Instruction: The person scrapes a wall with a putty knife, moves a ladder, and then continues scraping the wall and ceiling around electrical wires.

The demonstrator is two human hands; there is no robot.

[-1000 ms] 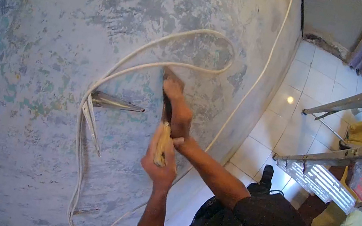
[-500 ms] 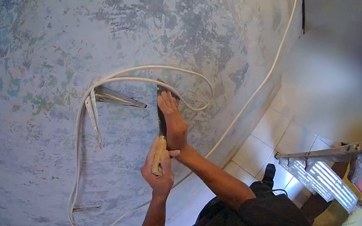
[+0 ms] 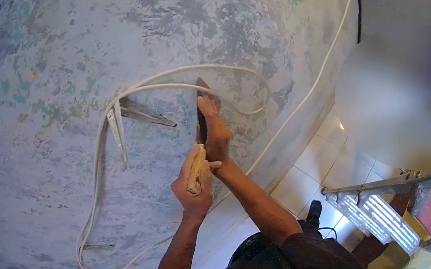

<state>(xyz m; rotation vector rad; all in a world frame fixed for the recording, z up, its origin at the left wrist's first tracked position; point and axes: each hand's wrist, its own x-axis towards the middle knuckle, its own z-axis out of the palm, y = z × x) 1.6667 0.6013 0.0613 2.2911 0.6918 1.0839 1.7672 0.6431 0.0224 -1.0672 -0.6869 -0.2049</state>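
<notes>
My left hand (image 3: 191, 191) is closed round the wooden handle of a scraper (image 3: 197, 168) with a long dark blade. Its thumb reaches toward my right wrist. Stretched fingers of my right hand (image 3: 215, 129) lie against the blade and press it to the wall (image 3: 61, 159); that thumb is hidden. The wall is blue-grey, with rough patches of grey, white and green. A loop of white cable (image 3: 204, 65) hangs across the blade's far end. Left of my hands, a metal bracket (image 3: 149, 116) sticks out of the wall, with the cable draped over it.
Another white cable (image 3: 309, 90) runs down near the wall's right edge. On the right stands a metal ladder (image 3: 390, 223) with ribbed steps above the tiled floor (image 3: 300, 178). A smaller metal piece (image 3: 99, 246) juts from the wall lower down. A large round area at upper right is blurred.
Both hands and the scraper have slid a short way up the wall in view. The cable loop has shifted upward and to the right.
</notes>
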